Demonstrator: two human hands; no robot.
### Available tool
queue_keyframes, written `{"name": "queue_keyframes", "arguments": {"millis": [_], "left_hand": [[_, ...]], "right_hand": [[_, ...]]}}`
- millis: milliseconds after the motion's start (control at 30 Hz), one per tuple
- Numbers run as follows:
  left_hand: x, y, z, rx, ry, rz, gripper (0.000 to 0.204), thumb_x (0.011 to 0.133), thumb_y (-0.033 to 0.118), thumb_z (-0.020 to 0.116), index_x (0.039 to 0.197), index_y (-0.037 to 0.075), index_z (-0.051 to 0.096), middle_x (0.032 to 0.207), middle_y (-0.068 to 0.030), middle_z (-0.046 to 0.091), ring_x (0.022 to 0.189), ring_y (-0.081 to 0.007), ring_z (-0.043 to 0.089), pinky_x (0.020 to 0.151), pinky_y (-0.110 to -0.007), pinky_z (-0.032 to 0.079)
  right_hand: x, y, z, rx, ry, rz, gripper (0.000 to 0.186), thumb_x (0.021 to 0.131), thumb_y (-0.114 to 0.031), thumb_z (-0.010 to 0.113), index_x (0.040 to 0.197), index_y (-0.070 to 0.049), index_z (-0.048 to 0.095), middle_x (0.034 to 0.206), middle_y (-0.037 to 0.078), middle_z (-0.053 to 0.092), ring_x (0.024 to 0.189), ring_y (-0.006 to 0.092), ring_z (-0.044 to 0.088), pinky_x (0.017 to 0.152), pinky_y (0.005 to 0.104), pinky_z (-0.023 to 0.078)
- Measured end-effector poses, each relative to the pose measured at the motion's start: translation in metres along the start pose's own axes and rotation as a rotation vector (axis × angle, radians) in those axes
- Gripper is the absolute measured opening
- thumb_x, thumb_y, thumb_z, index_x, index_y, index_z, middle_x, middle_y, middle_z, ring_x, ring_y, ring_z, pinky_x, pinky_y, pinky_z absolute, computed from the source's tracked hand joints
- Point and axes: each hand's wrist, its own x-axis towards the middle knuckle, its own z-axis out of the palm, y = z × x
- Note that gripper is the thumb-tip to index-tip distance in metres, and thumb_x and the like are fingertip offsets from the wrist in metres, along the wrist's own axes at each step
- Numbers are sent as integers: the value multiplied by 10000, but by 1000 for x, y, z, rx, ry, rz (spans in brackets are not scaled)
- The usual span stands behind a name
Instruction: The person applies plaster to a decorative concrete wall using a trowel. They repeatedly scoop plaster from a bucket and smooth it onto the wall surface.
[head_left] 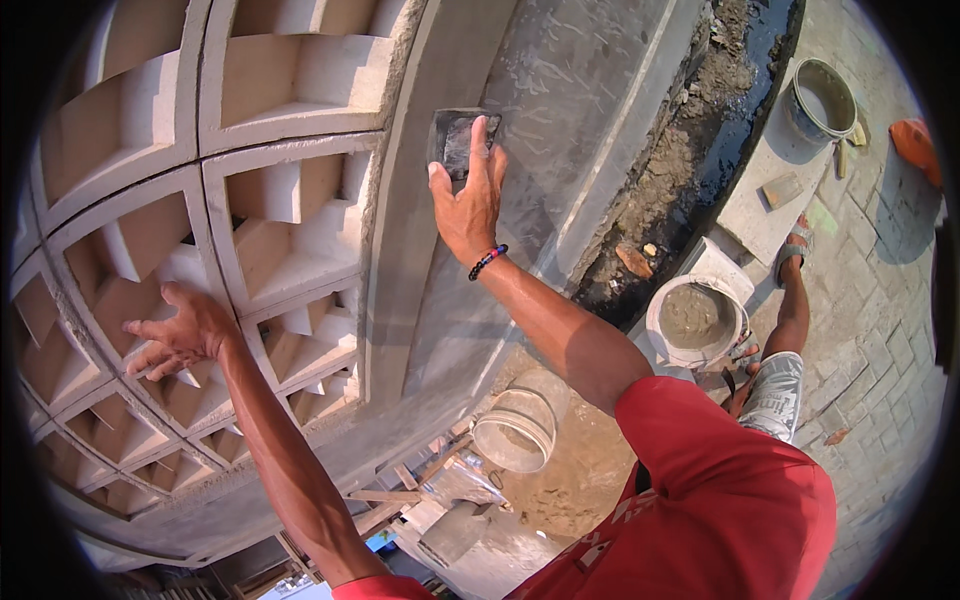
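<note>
My left hand [185, 335] rests with spread fingers on a pale concrete breeze-block screen [293, 120] on the left, made of square openings with angled inner fins. My right hand [468, 210] grips a dark, squarish pad or block [452, 135] against the smooth grey plastered band [540, 80] beside the screen; its exact kind is unclear. A beaded bracelet circles my right wrist.
A drain [715, 150] with dark water and rubble runs along the wall. A bucket of grey mix [700, 325], another bucket [820, 100], a small block [780, 190] and an orange object [912, 150] lie rightward. Below are another bucket [515, 440] and scrap boards. My legs stand by paving [870, 330].
</note>
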Motion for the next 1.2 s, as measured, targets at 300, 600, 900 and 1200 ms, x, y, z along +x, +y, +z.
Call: {"name": "queue_keyframes", "arguments": {"millis": [300,600,900,1200], "left_hand": [[4,-13,-3,-9,49,36,796,809,553,530,1437,95,360,1484,-379,-5,1332,-595,63,1027,-645,202],[-1,-6,1,-11,43,7,782,807,542,562,1429,106,378,1487,-374,-6,1334,-595,77,1027,-651,198],[6,-12,6,5,35,5,836,782,555,598,1449,128,332,1477,-388,-48,1326,-615,53,1024,-645,225],[3,-17,11,-18,65,29,800,793,549,572,1433,113,370,1478,-389,-33,1331,-600,58,1021,-646,211]], "right_hand": [[22,10,-37,35,-34,14,773,813,-168,667,1458,-42,259,1195,196,451,1094,327,458,930,404,404],[-60,2,-15,-6,-189,-138,788,797,-157,675,1460,-52,263,1235,223,438,1172,371,424,991,449,359],[162,-21,-52,-38,91,-399,609,861,-242,620,1358,43,412,1239,289,525,1156,400,494,972,397,399],[-42,18,-48,74,-285,-177,740,788,-203,670,1438,-80,337,1221,222,460,1171,368,441,1002,446,374]]}}
